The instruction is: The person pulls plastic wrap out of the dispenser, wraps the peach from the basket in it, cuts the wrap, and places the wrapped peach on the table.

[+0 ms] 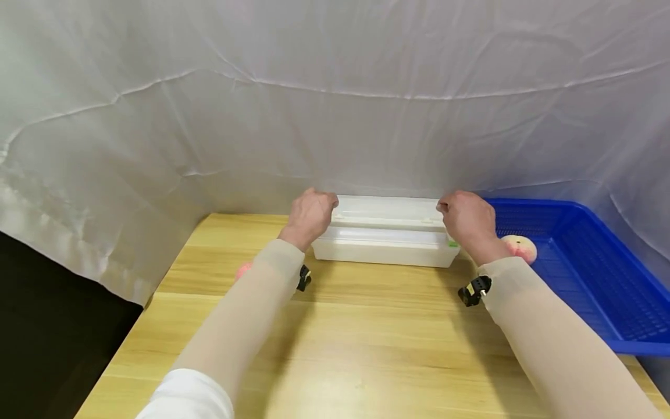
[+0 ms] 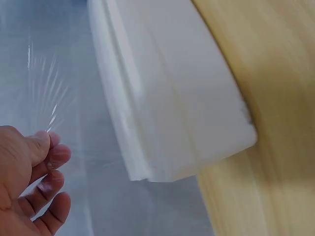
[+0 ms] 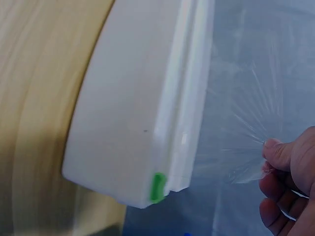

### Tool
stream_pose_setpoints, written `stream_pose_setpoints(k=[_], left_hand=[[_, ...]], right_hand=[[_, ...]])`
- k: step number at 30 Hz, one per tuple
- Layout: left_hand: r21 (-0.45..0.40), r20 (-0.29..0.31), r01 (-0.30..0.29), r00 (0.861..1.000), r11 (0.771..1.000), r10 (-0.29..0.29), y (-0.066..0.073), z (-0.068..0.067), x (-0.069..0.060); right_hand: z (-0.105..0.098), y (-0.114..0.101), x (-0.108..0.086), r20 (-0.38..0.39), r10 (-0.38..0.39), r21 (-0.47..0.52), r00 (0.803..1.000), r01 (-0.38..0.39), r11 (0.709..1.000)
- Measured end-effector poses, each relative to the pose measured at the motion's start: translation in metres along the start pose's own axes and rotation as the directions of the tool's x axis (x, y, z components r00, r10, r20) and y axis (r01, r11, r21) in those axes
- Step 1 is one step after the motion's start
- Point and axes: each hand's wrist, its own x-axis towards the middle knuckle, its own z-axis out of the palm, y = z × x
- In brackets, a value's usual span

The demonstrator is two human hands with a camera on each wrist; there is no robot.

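A long white cling film dispenser lies on the wooden table near the curtain, its lid raised at the back. A green slider shows at its right end. Clear cling film stretches between my hands above the box, with creases fanning out from each grip. My left hand pinches one corner between thumb and index finger, the other fingers loosely bent. At the opposite end my right hand pinches the film with thumb and forefinger. How far the film runs into the box is hard to see.
A blue plastic basket stands at the right with a peach in it. Another pinkish round thing is mostly hidden behind my left forearm. Grey curtain hangs directly behind the dispenser.
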Motion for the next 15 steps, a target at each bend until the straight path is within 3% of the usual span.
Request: stream_pose_setpoints(k=[10, 15], left_hand=[[-0.111, -0.117, 0.013, 0.993, 0.994, -0.026, 0.004, -0.022, -0.008], [-0.169, -0.224, -0.015, 0.974, 0.986, -0.023, 0.011, -0.031, -0.013]], right_hand=[[-0.017, -0.014, -0.009, -0.158, 0.012, 0.016, 0.987, -0.010, 1.000], [-0.023, -0.018, -0.015, -0.266, 0.039, 0.075, 0.963, -0.019, 0.997]])
